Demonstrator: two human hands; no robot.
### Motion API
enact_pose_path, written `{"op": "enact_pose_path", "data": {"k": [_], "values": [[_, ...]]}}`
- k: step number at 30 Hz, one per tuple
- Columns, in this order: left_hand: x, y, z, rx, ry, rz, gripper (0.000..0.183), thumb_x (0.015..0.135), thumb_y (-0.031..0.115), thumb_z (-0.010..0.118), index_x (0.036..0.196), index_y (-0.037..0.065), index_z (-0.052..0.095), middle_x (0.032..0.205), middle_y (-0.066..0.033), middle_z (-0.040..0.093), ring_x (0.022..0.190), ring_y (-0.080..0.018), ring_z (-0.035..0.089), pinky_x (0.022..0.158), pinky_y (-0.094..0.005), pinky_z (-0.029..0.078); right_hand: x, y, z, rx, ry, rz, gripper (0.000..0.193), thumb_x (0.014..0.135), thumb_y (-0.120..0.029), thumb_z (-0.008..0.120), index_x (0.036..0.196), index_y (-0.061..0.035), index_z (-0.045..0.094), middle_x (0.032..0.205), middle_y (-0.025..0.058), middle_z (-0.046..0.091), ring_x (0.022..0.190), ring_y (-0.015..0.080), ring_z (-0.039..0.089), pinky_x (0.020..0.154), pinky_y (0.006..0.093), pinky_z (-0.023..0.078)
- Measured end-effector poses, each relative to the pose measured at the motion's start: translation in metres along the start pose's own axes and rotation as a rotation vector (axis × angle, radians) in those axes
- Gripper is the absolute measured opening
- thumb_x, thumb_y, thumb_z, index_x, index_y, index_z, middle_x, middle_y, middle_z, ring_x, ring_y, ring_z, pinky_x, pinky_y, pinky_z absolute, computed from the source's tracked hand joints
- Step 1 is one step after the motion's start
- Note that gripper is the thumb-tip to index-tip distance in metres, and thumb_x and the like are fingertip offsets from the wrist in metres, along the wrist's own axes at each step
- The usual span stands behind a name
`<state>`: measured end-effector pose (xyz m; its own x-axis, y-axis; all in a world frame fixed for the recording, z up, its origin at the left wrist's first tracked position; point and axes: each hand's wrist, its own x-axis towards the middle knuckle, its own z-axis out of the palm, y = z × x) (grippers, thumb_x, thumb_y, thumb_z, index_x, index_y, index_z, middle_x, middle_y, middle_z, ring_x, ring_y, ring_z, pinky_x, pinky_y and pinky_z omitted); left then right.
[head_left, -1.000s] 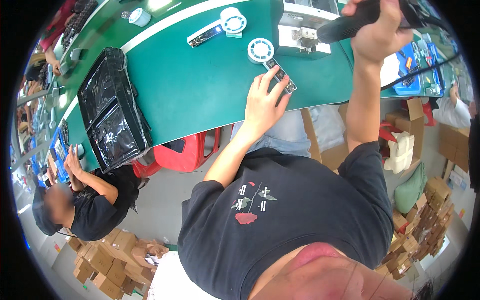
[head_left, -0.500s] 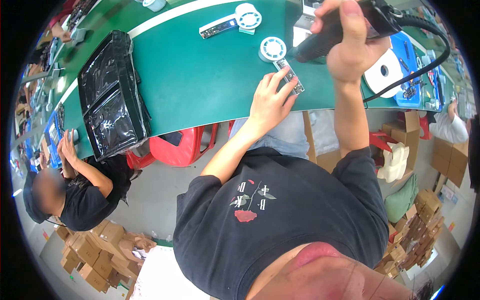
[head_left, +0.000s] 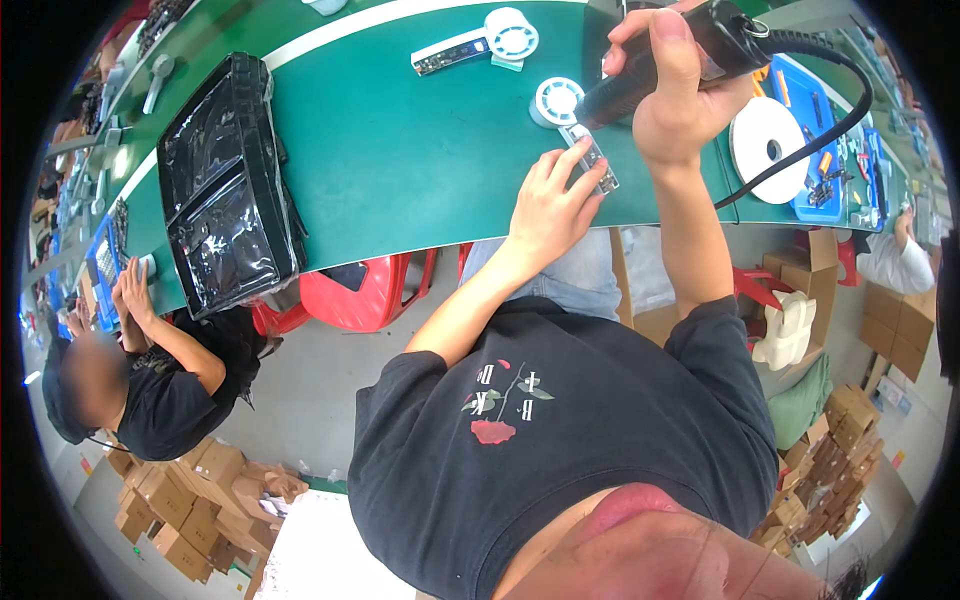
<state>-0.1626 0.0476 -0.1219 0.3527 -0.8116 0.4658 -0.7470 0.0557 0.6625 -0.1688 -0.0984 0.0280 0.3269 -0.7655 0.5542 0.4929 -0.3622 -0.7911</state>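
A white handheld fan point(head_left: 558, 101) with a round grille lies on the green bench, its handle opened to show a circuit board. My left hand point(head_left: 548, 208) presses and grips that handle, fingers across it and thumb along the near side. Wrapped around a black corded electric screwdriver point(head_left: 625, 95), my right hand point(head_left: 678, 125) holds it slanted over the fan. The driver's nose is down by the joint of fan head and handle; its bit is too small to make out. A second white fan point(head_left: 512, 38), likewise with its board exposed, lies farther back to the left.
A black plastic-wrapped case point(head_left: 225, 190) stands on the bench at left. At right are a white reel point(head_left: 768, 150) and a blue tray point(head_left: 820, 205) with small parts. The driver's black cord point(head_left: 800, 165) loops there. A co-worker point(head_left: 150, 390) sits at far left.
My right hand has brought the screwdriver a little left, its nose now at the fan's neck. My left hand still holds the handle. The whole view has shifted slightly.
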Motion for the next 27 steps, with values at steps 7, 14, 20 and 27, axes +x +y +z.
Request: {"op": "enact_pose_path", "data": {"k": [7, 14, 20, 27], "values": [[0.000, 0.000, 0.000, 0.006, -0.004, 0.003, 0.052, 0.077, 0.009, 0.087, 0.127, 0.008, 0.073, 0.143, -0.0158, 0.060, 0.114, -0.0376, 0.063, 0.095, -0.0475, 0.056, -0.004, -0.001, 0.001, 0.024, -0.018, -0.041, 0.021, 0.100, -0.011, 0.069, 0.109, 0.0011, 0.055, 0.080, 0.0120, 0.067, 0.059, 0.0132, 0.061, 0.056, 0.0262, 0.050], [0.000, 0.001, -0.001, 0.016, -0.018, 0.003, 0.049, 0.079, 0.011, 0.086, 0.127, 0.008, 0.072, 0.143, -0.0153, 0.058, 0.116, -0.0376, 0.061, 0.096, -0.0478, 0.054, -0.007, 0.002, 0.001, 0.025, -0.035, -0.038, 0.025, 0.098, -0.012, 0.073, 0.110, 0.0002, 0.055, 0.079, 0.0097, 0.066, 0.060, 0.0117, 0.061, 0.057, 0.0258, 0.051], [-0.003, -0.001, 0.001, 0.019, -0.046, 0.004, 0.050, 0.082, 0.010, 0.082, 0.130, 0.007, 0.071, 0.149, -0.0149, 0.055, 0.118, -0.0369, 0.059, 0.099, -0.0470, 0.053, -0.016, 0.011, 0.001, 0.000, -0.010, -0.029, 0.029, 0.096, -0.013, 0.077, 0.112, -0.0004, 0.057, 0.077, 0.0062, 0.065, 0.060, 0.0094, 0.061, 0.057, 0.0239, 0.050], [-0.002, 0.000, 0.004, 0.016, -0.032, 0.009, 0.045, 0.082, 0.009, 0.083, 0.126, 0.008, 0.071, 0.142, -0.0149, 0.058, 0.117, -0.0380, 0.060, 0.097, -0.0485, 0.053, -0.018, 0.016, -0.010, -0.079, -0.130, -0.091, 0.029, 0.102, -0.022, 0.069, 0.116, 0.0008, 0.057, 0.081, 0.0153, 0.069, 0.063, 0.0199, 0.064, 0.058, 0.0334, 0.054]]}}
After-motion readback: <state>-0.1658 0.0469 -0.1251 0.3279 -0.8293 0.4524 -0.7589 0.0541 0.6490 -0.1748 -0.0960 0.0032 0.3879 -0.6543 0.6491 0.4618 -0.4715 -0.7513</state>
